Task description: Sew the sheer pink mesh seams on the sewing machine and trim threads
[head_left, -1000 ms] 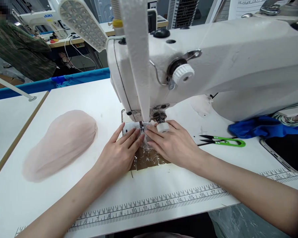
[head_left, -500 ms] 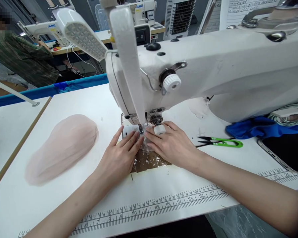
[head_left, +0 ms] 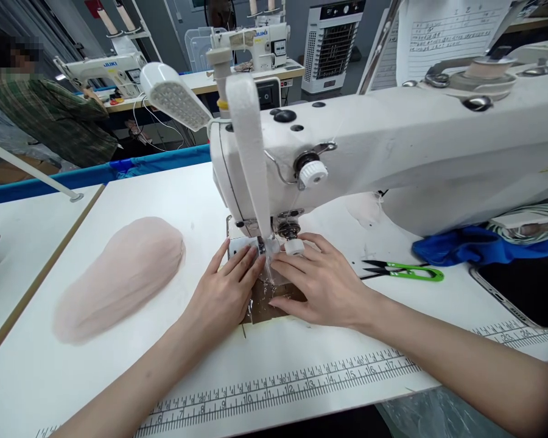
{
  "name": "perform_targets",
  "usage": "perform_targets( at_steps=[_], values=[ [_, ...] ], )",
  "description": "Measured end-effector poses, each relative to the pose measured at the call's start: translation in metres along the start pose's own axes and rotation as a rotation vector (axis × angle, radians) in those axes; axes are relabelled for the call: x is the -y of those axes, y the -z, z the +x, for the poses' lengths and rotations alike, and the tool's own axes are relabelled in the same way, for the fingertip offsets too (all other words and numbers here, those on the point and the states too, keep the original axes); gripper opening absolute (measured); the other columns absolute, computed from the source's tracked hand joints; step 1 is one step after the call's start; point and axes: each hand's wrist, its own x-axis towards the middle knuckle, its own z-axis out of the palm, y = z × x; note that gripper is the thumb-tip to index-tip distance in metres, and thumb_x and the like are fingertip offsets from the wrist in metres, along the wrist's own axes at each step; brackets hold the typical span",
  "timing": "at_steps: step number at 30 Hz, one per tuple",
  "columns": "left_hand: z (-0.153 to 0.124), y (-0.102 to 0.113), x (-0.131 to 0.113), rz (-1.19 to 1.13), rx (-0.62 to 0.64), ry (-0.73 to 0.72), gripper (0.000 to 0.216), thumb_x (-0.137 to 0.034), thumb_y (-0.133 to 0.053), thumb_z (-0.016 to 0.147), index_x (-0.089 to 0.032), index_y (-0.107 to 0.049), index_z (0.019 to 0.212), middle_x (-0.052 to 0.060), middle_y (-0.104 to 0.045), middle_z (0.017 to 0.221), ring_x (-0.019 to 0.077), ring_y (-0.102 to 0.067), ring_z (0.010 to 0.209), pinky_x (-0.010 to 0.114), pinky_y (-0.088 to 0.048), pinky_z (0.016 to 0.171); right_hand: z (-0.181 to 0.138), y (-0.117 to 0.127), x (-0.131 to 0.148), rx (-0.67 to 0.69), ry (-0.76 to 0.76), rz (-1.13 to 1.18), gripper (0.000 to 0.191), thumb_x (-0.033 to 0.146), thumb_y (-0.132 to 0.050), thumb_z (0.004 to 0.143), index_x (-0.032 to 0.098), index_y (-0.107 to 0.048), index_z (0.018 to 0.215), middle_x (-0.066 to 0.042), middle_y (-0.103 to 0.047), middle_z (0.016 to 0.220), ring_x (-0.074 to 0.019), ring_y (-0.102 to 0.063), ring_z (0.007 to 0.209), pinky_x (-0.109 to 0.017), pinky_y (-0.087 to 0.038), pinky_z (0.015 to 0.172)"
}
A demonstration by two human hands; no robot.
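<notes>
Both hands lie on the bed of a white sewing machine point(head_left: 369, 137), one on each side of the presser foot point(head_left: 261, 245). My left hand point(head_left: 226, 292) rests flat, its fingers stretched toward the foot. On the other side, my right hand point(head_left: 326, 283) presses down with fingers extended and thumb spread toward me. Between the fingertips shows a small piece of thin, see-through material point(head_left: 273, 275), largely covered by the fingers. Beneath it is a shiny brown patch point(head_left: 268, 311) on the table. The needle tip cannot be made out.
Pale pink sheer fabric point(head_left: 123, 277) lies at left. Green-handled thread snips point(head_left: 418, 272), a blue cloth point(head_left: 456, 246) and a phone point(head_left: 525, 295) are at right. A printed ruler point(head_left: 287, 389) runs along the front edge. A co-worker point(head_left: 50, 115) sits at another machine behind.
My right thumb has spread away from the fingers, toward the table's front edge. My left hand keeps nearly the same place by the foot. The camera view has tilted up slightly.
</notes>
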Motion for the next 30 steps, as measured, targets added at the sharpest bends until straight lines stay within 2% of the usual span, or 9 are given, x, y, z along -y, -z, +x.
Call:
perform_targets(
  at_steps=[4,7,13,19,30],
  values=[
    [-0.0006,-0.0004,-0.0018,-0.013,-0.025,0.018,0.043,-0.009,-0.039,0.09,-0.003,-0.05,0.132,0.017,-0.058,0.131,0.0278,-0.054,0.123,0.056,-0.033,0.112,0.0014,-0.0034,0.0039,-0.056,0.018,-0.06,0.017,0.023,-0.055,0.09,0.015,-0.068,0.098,-0.006,-0.072,0.097,-0.0186,-0.06,0.084,-0.038,-0.04,0.092],
    [-0.002,0.001,-0.0034,-0.027,-0.062,0.006,0.041,-0.009,-0.041,0.091,-0.003,-0.053,0.129,0.016,-0.061,0.127,0.0271,-0.057,0.12,0.055,-0.032,0.113,0.0016,-0.0079,0.0035,-0.12,0.065,-0.08,0.017,0.01,-0.054,0.09,0.017,-0.069,0.092,-0.002,-0.073,0.094,-0.0155,-0.061,0.083,-0.034,-0.042,0.09],
    [-0.0044,0.0048,-0.0057,-0.078,-0.084,-0.004,0.039,-0.01,-0.044,0.088,-0.006,-0.059,0.124,0.014,-0.064,0.123,0.0269,-0.059,0.117,0.055,-0.032,0.114,-0.0022,-0.0069,0.0006,-0.114,0.111,0.008,0.019,0.005,-0.056,0.089,0.018,-0.069,0.085,0.001,-0.074,0.088,-0.0142,-0.065,0.088,-0.032,-0.045,0.087],
    [-0.0026,0.0072,-0.0072,-0.061,-0.087,-0.005,0.037,-0.01,-0.044,0.087,-0.003,-0.061,0.12,0.016,-0.066,0.12,0.0279,-0.062,0.114,0.056,-0.034,0.112,-0.0001,0.0002,0.0023,-0.084,0.13,-0.019,0.028,0.001,-0.046,0.091,0.016,-0.069,0.09,-0.001,-0.075,0.09,-0.0143,-0.066,0.088,-0.031,-0.047,0.085],
    [-0.002,0.006,-0.0075,-0.049,-0.063,0.012,0.039,-0.012,-0.042,0.088,-0.003,-0.059,0.122,0.017,-0.065,0.121,0.0276,-0.06,0.116,0.056,-0.034,0.112,-0.0015,-0.0042,0.0019,-0.084,0.127,-0.006,0.022,0.001,-0.053,0.088,0.015,-0.07,0.09,-0.004,-0.074,0.091,-0.0161,-0.065,0.089,-0.032,-0.046,0.084]
  ],
)
